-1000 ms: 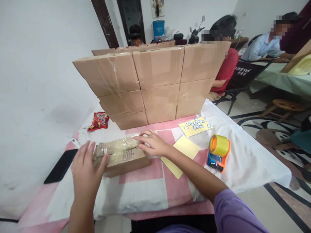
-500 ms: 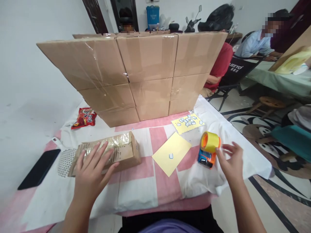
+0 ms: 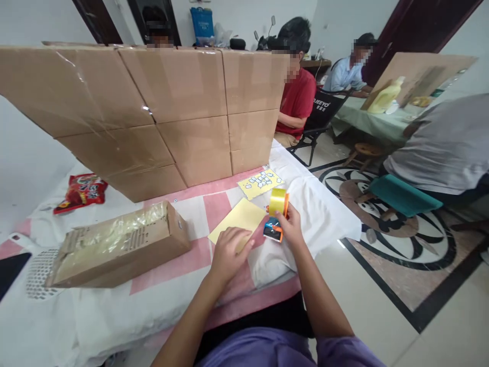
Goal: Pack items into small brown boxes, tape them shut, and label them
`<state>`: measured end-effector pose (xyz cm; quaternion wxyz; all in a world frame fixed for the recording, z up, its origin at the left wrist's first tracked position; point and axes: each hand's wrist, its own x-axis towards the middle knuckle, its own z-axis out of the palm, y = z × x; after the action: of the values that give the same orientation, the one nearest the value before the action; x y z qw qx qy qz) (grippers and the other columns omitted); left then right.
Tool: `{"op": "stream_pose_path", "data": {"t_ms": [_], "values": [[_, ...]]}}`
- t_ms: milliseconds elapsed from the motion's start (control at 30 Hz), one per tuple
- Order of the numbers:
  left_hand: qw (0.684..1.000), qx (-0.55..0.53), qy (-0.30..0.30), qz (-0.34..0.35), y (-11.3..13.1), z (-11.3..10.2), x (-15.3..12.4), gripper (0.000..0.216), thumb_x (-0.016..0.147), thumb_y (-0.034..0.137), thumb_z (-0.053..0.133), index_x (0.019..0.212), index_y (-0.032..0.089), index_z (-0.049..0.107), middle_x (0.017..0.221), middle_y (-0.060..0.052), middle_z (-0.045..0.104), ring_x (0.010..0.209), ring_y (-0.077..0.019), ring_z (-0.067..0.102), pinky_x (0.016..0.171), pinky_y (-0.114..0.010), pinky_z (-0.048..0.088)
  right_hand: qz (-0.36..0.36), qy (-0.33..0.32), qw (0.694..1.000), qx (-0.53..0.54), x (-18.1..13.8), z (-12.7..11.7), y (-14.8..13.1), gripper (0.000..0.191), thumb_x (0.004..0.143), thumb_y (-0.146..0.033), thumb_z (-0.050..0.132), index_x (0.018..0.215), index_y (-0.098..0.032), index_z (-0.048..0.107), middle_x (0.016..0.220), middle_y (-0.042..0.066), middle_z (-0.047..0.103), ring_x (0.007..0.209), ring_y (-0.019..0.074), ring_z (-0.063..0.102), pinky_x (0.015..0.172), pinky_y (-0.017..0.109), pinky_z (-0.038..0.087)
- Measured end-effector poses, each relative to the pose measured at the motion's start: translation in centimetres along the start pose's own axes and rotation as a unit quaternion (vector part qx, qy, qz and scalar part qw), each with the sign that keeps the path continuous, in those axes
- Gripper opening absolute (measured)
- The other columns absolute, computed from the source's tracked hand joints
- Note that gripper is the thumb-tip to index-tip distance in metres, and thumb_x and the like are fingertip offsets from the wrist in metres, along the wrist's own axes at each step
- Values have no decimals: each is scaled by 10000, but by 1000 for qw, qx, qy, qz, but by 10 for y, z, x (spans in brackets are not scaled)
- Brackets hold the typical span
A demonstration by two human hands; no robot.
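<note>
My right hand (image 3: 292, 224) is closed around the orange side of a tape dispenser (image 3: 272, 229), which carries a roll of yellow tape (image 3: 278, 202) and has a blue-black front end. It stands upright at the right edge of a plain yellow sheet of paper (image 3: 240, 216). Over the near corner of that sheet is my left hand (image 3: 229, 252), its fingers bent and the thumb close by, with yellow paper showing between them. Beyond the sheet lies a yellow card (image 3: 261, 183) with several small white pieces on it.
A long cardboard box (image 3: 122, 250) lies left of the hands. Behind it stands a tall cardboard partition (image 3: 191, 112). A red snack packet (image 3: 84, 192), a white perforated basket (image 3: 40, 278) and a dark phone-like slab (image 3: 13, 270) are at the left. Other people sit beyond and to the right.
My left hand has left the cardboard box and come to the yellow sheet. My right hand has closed on the tape dispenser. The view has swung right.
</note>
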<state>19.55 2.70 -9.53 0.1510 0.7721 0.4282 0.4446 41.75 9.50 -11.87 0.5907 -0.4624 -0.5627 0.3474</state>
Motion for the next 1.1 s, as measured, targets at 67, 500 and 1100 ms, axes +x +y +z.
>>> {"op": "stream_pose_path", "data": {"t_ms": [67, 500, 1100], "values": [[998, -42, -16, -51, 2, 8, 7, 174, 971, 309, 640, 1093, 211, 715, 1069, -70, 728, 1048, -242, 640, 911, -386, 471, -20, 2, 998, 64, -13, 15, -16, 357, 936, -552, 620, 1017, -211, 685, 913, 57, 733, 828, 235, 684, 758, 371, 566], [950, -237, 84, -185, 58, -14, -24, 244, 924, 337, 659, 743, 211, 763, 868, -41, 613, 876, -167, 610, 790, -267, 474, -130, 78, 988, -18, -37, 56, -42, 492, 1032, -615, 414, 734, -236, 511, 640, -8, 511, 571, 164, 466, 557, 314, 373], [914, -284, -49, -285, 93, -23, -71, 376, 907, 510, 601, 787, 168, 699, 562, 0, 622, 523, -145, 585, 539, -239, 440, -142, 143, 979, 7, -46, 27, -83, 481, 1024, -643, 415, 796, -239, 543, 677, -15, 503, 624, 163, 493, 591, 294, 417]]}}
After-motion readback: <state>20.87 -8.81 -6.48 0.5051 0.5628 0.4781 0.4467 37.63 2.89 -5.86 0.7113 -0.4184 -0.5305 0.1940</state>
